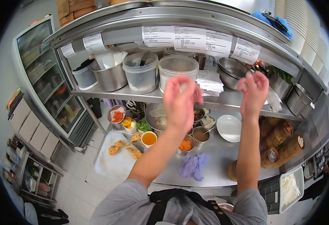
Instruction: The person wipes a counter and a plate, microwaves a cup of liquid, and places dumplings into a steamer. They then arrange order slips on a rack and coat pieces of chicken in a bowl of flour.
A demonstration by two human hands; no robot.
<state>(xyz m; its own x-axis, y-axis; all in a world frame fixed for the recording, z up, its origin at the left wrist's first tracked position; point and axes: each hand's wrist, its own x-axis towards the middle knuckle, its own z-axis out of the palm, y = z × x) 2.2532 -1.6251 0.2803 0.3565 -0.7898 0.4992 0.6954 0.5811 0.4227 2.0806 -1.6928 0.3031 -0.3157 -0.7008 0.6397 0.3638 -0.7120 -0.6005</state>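
Both arms are raised in front of the upper shelf. My left hand [180, 100], slightly blurred, is up before a clear lidded tub [177, 64], its fingers loosely curled and apart with nothing visible in them. Further right, my right hand [255, 92] hangs in front of the stacked metal bowls [232, 69]; its fingers are bent and spread, and no object shows between them. Several printed order tickets [190, 39] hang from the rail above the hands. A pile of paper slips [209, 80] lies on the shelf between them.
Below, a white cutting board [110, 163] carries fried pieces [115, 147]. Nearby are an orange sauce cup [148, 139], a purple cloth [194, 167] and a white plate [230, 129]. Bamboo steamers [284, 153] lie at right. The steel shelf edge [134, 93] crosses in front.
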